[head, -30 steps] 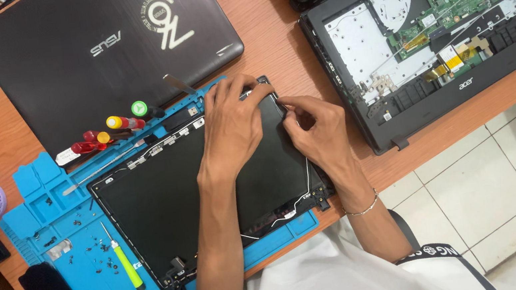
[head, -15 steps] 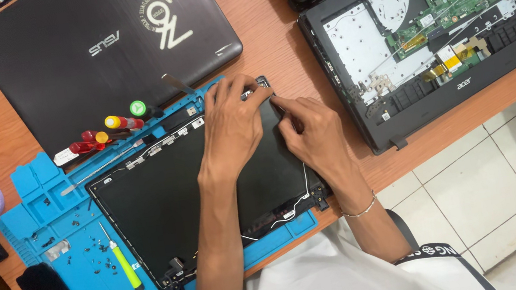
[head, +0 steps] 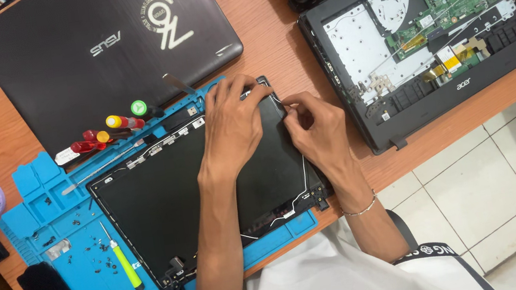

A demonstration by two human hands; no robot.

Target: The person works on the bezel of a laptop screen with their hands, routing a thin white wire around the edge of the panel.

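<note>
Head view: the black rectangular laptop screen back cover (head: 179, 203) lies flat on the blue silicone repair mat (head: 40, 223); the left hand (head: 235, 124) rests palm-down with fingers spread on the cover's far right corner, and the right hand (head: 316, 130) is just beside it, fingers pinched narrow on the cover's right edge where a thin white cable (head: 305, 175) runs. Left of the cover lies a yellow-green-handled screwdriver (head: 124, 259), beyond it a closed dark grey laptop (head: 104, 52), and to its right an opened black laptop base with green circuit board (head: 430, 26).
</note>
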